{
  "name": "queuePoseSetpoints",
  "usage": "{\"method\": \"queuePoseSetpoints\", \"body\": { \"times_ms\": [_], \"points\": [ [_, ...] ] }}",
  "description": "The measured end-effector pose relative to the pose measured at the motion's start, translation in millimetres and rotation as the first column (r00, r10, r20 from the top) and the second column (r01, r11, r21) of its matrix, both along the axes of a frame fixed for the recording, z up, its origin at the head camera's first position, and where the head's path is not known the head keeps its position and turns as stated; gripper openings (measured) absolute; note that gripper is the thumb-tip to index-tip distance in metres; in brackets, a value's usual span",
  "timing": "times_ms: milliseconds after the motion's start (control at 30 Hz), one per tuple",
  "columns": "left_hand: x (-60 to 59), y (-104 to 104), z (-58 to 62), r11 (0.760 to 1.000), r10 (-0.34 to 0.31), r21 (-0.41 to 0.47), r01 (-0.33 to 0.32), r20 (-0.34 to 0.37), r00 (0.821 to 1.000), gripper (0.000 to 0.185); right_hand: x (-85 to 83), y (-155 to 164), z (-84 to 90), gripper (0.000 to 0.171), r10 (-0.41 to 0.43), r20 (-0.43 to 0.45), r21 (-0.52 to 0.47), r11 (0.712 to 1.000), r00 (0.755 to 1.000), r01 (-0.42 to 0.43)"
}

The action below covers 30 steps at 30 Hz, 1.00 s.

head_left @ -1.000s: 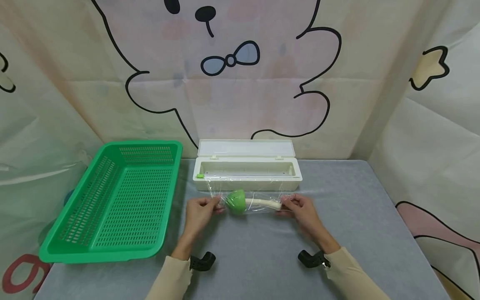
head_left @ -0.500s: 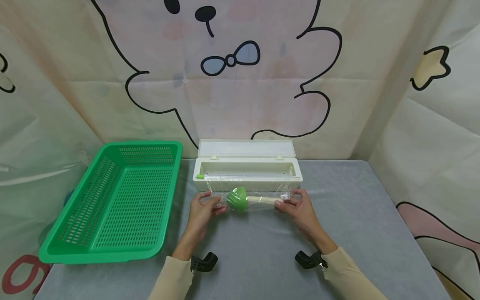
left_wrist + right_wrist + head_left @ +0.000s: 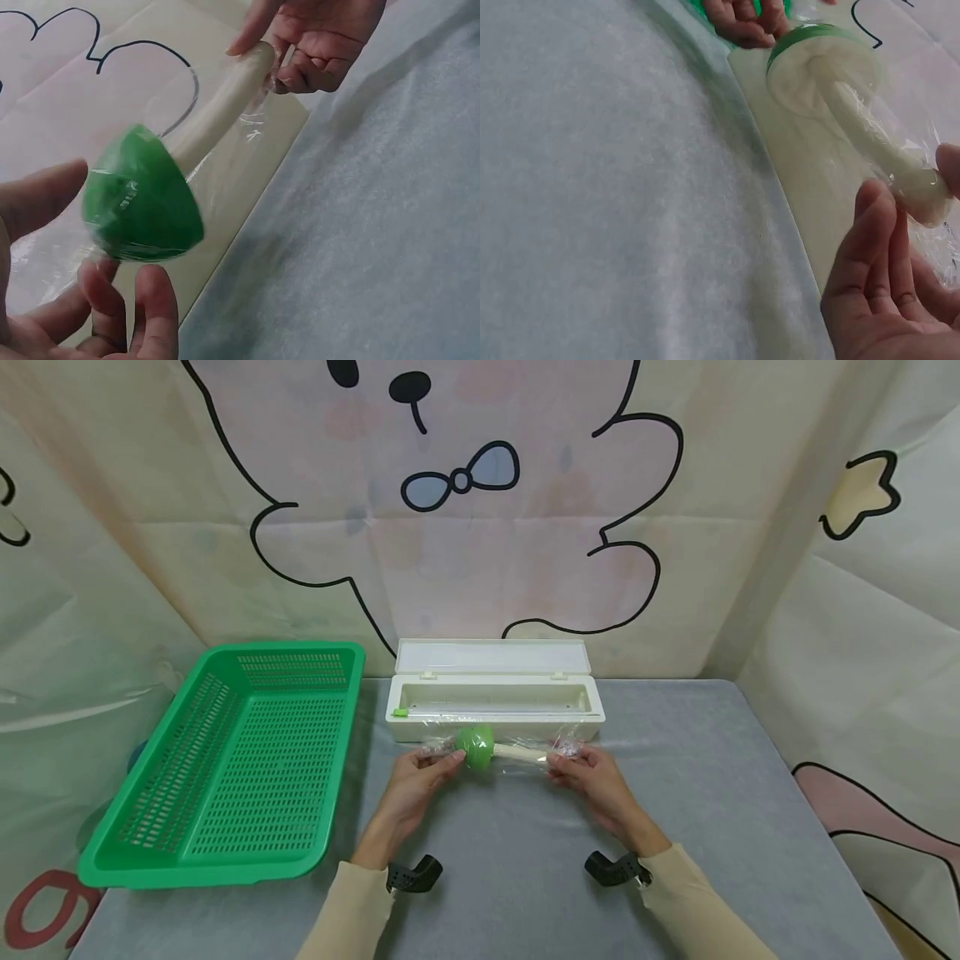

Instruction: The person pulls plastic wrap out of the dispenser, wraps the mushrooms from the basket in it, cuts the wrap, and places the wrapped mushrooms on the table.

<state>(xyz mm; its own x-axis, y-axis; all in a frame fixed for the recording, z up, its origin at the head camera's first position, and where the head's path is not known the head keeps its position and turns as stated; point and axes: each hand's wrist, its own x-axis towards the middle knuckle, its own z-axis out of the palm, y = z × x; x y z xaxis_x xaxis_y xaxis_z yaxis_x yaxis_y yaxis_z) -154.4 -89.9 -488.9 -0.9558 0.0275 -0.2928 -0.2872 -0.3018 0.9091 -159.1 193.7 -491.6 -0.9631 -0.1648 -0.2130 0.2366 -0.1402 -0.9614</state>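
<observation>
A toy mushroom [image 3: 475, 747] with a green cap and a long pale stem [image 3: 221, 101] lies sideways between my two hands, wrapped in clear cling film [image 3: 521, 752]. My left hand [image 3: 416, 785] holds the wrapped cap end, thumb at the near edge and fingers curled under the cap [image 3: 142, 202]. At the other end, my right hand [image 3: 592, 781] pinches the stem tip [image 3: 922, 199] between thumb and fingers. Loose film bunches around both ends. The mushroom is held up just in front of a white cling film dispenser [image 3: 495, 728], whose lid [image 3: 491, 656] stands up.
A green plastic basket [image 3: 330, 810] with slotted sides stands to the left on the grey-covered table [image 3: 510, 877]. On the dispenser's left front corner sits a small green slider [image 3: 400, 712]. Behind the table hangs a printed cloth backdrop [image 3: 555, 568].
My left hand has moved right, its thumb now at the cap. The mushroom has risen a little, and the film that stretched up toward the dispenser is gathered closer around it.
</observation>
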Motion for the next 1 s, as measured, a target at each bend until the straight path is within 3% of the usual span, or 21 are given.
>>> {"method": "queuePoseSetpoints", "body": {
  "times_ms": [133,333,433,533,800,1000],
  "points": [
    [-5.2,5,-1.0,1.0,-0.008,-0.009,0.008,-0.007,1.0,0.022,-4.0,0,1.9,0.015,0.006,0.037,-0.039,0.999,0.999,-0.004],
    [-13.5,13,1.6,0.999,0.028,0.037,-0.028,0.011,1.0,0.042,-9.6,1,6.6,0.009,0.005,0.004,-0.056,0.998,1.0,-0.005],
    [-16.0,17,3.3,0.999,0.045,0.028,-0.045,0.016,0.999,0.049,-10.7,1,10.0,0.015,0.009,-0.023,-0.055,0.998,1.0,-0.01],
    [-16.6,20,6.4,0.998,0.046,0.044,-0.046,0.008,0.999,0.044,-11.8,1,14.4,0.023,0.014,-0.036,-0.048,0.999,0.999,-0.015],
    [-19.6,21,25.8,0.997,0.042,0.062,-0.038,-0.061,0.997,0.03,-19.7,2,29.4,0.032,0.017,-0.086,-0.024,1.0,0.996,-0.019],
    [-26.9,19,38.2,0.997,0.058,0.063,-0.052,-0.089,0.994,0.031,-26.8,1,42.8,0.039,0.017,-0.113,0.006,1.0,0.993,-0.016]
  ]
}}
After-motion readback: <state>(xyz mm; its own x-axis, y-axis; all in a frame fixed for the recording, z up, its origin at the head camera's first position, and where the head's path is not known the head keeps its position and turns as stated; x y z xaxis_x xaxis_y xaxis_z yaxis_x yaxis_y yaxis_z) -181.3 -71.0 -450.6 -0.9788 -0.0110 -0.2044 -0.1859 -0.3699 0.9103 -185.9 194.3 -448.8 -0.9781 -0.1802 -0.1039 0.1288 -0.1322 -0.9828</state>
